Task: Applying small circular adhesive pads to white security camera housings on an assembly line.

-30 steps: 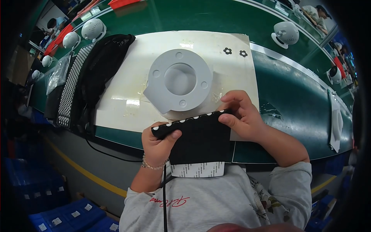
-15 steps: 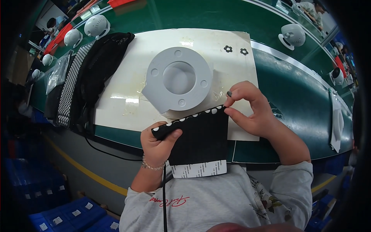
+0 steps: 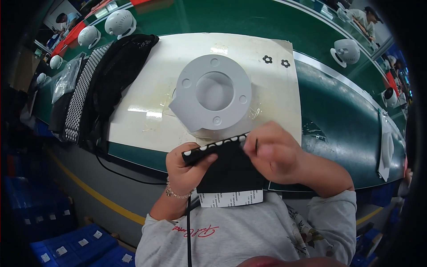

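A black sheet (image 3: 222, 171) slants in front of me, with a row of round white spots along its upper edge and a printed white paper strip (image 3: 231, 199) at its lower edge. My left hand (image 3: 184, 167) grips its upper left corner, thumb on the face. At the upper right end is my right hand (image 3: 275, 153), its fingers curled in and blurred by motion. A small dark piece shows among those fingers, too smeared to identify. Beyond the sheet, a grey-white ring-shaped plastic part (image 3: 184, 100) with a pointed side tab sits on the white board (image 3: 142, 89).
Two black flower-shaped pieces (image 3: 267, 59) lie on the board's far right. A black mesh fabric item (image 3: 118, 75) and a clear plastic bag (image 3: 66, 82) are at left. White camera-like units (image 3: 121, 23) stand along the green table (image 3: 338, 107). People work in the background.
My right hand has moved down and inward over the sheet's right end, its fingers curling from an extended pinch. The sheet has shifted slightly down in the picture.
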`<control>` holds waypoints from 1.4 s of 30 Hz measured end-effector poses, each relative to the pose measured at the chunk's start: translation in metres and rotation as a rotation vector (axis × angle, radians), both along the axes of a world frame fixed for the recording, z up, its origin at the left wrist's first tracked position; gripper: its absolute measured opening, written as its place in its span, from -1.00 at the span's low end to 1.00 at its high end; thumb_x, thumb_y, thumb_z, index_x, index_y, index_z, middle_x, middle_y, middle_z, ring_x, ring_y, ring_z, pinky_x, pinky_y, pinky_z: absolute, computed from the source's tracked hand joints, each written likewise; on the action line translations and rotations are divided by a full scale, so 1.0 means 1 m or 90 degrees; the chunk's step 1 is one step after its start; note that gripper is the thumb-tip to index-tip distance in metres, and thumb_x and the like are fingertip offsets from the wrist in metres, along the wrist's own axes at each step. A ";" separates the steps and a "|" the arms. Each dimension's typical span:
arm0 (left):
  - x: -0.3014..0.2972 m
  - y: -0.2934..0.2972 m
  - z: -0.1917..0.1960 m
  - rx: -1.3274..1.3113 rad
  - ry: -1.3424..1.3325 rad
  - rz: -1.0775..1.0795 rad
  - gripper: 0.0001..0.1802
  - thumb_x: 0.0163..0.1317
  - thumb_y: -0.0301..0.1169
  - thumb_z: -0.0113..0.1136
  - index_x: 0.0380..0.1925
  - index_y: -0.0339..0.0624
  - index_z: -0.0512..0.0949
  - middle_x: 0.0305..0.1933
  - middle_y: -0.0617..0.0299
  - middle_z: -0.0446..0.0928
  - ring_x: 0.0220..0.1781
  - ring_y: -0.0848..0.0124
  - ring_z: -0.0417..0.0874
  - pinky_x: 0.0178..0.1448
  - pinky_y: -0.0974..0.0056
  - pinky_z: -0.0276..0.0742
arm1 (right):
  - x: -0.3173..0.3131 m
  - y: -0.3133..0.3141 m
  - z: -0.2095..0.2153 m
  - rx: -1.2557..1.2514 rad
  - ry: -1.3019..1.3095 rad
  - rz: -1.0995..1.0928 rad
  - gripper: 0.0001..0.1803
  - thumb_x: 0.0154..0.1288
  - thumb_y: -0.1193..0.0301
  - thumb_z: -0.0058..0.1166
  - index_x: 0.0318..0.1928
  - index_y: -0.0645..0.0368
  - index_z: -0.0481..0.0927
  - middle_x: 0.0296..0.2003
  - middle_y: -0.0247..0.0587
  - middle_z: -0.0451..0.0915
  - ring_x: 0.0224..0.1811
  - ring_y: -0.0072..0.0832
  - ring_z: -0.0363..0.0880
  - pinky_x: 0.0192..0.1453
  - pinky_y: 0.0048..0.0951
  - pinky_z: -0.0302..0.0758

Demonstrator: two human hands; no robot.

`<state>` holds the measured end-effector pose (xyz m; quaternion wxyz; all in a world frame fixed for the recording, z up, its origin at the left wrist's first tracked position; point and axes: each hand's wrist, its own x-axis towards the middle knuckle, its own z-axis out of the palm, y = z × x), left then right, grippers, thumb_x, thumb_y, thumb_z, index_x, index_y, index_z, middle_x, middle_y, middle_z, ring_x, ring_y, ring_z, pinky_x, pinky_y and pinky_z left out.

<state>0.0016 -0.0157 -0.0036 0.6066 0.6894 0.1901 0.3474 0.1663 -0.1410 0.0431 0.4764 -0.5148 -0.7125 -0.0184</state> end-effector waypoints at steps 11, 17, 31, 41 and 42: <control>0.005 0.007 -0.006 0.396 -0.146 0.028 -0.68 -0.32 -0.54 0.43 -0.45 -0.16 0.56 -0.04 0.12 0.34 -0.22 0.36 0.46 -0.35 0.41 0.41 | 0.040 0.077 0.050 0.008 0.324 0.001 -0.22 0.07 0.71 -0.08 0.25 0.01 -0.12 -0.13 -0.18 0.28 -0.26 -0.58 0.36 -0.13 -0.58 0.38; 0.011 0.006 -0.009 0.367 -0.138 0.037 -0.66 -0.33 -0.57 0.41 -0.42 -0.22 0.58 0.18 -0.06 0.21 -0.16 0.33 0.52 -0.29 0.39 0.48 | 0.043 0.083 0.053 -0.131 0.310 -0.029 -0.27 0.08 0.68 -0.11 0.25 0.03 -0.05 -0.12 -0.16 0.28 -0.25 -0.59 0.34 -0.09 -0.57 0.38; 0.012 0.010 0.001 0.393 -0.105 0.019 -0.74 -0.30 -0.62 0.36 -0.50 -0.34 0.53 0.22 -0.12 0.19 -0.41 0.39 0.59 -0.23 0.38 0.51 | 0.030 0.077 0.063 -0.022 -0.097 -0.128 -0.36 0.07 0.61 0.01 0.16 0.10 0.08 -0.29 -0.21 0.49 -0.10 -0.38 0.49 0.01 -0.39 0.37; 0.012 0.009 0.002 0.362 -0.085 0.020 -0.75 -0.26 -0.58 0.36 -0.49 -0.32 0.53 0.21 -0.06 0.22 -0.30 0.36 0.61 -0.19 0.38 0.49 | 0.017 0.092 0.061 -0.225 0.210 0.018 -0.47 0.13 0.55 -0.04 0.13 0.14 0.15 -0.28 -0.22 0.43 0.00 -0.42 0.39 0.14 -0.36 0.27; 0.011 0.009 0.002 0.359 -0.081 0.021 -0.75 -0.26 -0.57 0.36 -0.49 -0.31 0.53 0.22 -0.05 0.22 -0.24 0.34 0.61 -0.17 0.38 0.49 | 0.016 0.091 0.062 -0.226 0.210 0.018 -0.47 0.13 0.55 -0.04 0.13 0.14 0.15 -0.28 -0.22 0.43 0.00 -0.42 0.39 0.14 -0.36 0.27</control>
